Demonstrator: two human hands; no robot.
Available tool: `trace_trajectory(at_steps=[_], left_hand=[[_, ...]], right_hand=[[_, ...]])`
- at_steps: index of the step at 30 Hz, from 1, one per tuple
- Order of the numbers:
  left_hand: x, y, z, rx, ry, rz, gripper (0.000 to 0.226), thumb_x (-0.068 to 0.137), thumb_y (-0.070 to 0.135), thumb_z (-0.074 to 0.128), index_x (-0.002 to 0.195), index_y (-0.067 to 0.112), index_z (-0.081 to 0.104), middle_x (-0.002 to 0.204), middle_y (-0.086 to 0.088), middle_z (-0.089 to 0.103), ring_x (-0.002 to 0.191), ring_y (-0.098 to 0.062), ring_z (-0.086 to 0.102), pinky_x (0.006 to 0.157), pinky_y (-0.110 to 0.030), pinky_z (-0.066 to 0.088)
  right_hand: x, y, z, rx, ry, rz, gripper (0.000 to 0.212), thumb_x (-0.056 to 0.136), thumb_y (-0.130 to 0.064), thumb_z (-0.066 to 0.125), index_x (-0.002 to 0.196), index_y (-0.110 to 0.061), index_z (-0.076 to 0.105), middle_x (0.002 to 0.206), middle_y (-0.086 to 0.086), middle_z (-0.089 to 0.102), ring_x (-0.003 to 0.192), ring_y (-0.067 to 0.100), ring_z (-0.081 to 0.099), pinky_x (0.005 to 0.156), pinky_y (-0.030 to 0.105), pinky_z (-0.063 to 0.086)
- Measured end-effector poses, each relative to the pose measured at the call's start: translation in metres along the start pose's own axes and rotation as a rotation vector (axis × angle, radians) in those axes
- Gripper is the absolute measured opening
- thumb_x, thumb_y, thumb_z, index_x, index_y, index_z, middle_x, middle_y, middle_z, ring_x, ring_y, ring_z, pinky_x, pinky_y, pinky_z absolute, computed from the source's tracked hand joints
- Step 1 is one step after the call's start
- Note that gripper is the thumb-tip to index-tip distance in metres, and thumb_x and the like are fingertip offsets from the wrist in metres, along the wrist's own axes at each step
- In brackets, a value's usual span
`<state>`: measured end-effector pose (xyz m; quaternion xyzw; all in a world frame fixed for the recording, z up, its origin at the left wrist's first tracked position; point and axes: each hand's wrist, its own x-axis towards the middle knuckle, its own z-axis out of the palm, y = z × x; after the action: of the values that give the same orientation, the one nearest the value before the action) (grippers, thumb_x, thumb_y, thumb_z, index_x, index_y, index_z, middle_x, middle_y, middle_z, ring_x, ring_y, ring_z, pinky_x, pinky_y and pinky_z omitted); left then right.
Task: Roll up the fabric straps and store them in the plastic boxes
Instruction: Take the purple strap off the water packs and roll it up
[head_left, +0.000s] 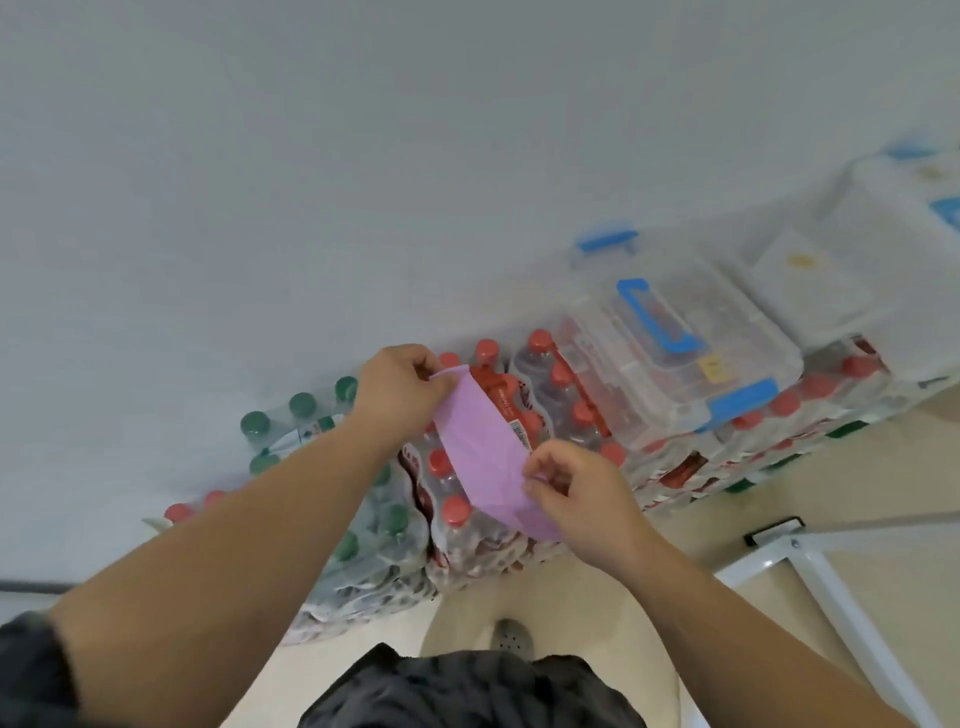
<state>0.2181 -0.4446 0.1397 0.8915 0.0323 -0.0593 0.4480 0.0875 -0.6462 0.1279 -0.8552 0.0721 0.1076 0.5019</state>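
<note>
Stretching a purple strap flat before rolling

Left hand (400, 387) and right hand (569, 486) are pinching the strap (475, 452) ends above the bottle packs (467, 499), boxes (670, 343) far right; a loosening pinch is risking a dropped end or crooked roll.

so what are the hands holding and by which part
A purple fabric strap: left hand pinches its upper end, right hand pinches near its lower end.

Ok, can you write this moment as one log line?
purple strap: stretched out, not rolled | left hand: pinches its upper end | right hand: pinches its lower part | plastic box: lid on, atop bottle packs
</note>
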Motion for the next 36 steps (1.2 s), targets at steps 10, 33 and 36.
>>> trace_trajectory(at_steps=[10, 33, 36], left_hand=[[0.067, -0.003, 0.033, 0.244, -0.067, -0.070, 0.021, 0.088, 0.033, 0.073, 0.074, 0.018, 0.065, 0.071, 0.004, 0.062, 0.070, -0.020, 0.060, 0.060, -0.026, 0.044], [-0.054, -0.085, -0.040, 0.559, -0.011, 0.200, 0.034, 0.084, 0.035, 0.059, 0.111, 0.018, 0.071, 0.114, -0.004, 0.067, 0.106, -0.030, 0.060, 0.094, -0.044, 0.048], [-0.076, -0.121, -0.083, 0.581, 0.108, 0.117, 0.028, 0.087, 0.033, 0.063, 0.107, 0.016, 0.073, 0.108, -0.004, 0.068, 0.100, -0.028, 0.061, 0.090, -0.041, 0.049]], right_hand=[[0.048, 0.010, -0.007, -0.303, -0.191, 0.081, 0.049, 0.091, -0.028, 0.069, 0.138, -0.024, 0.059, 0.139, -0.003, 0.054, 0.122, 0.018, 0.058, 0.100, 0.022, 0.042], [0.059, -0.056, 0.086, -0.640, -0.220, -0.408, 0.053, 0.092, -0.051, 0.057, 0.137, -0.024, 0.054, 0.152, 0.001, 0.042, 0.140, 0.026, 0.035, 0.113, 0.044, 0.035], [0.055, -0.080, 0.130, -0.626, -0.296, -0.481, 0.051, 0.093, -0.049, 0.056, 0.136, -0.023, 0.055, 0.150, 0.001, 0.043, 0.141, 0.025, 0.035, 0.117, 0.045, 0.033]])
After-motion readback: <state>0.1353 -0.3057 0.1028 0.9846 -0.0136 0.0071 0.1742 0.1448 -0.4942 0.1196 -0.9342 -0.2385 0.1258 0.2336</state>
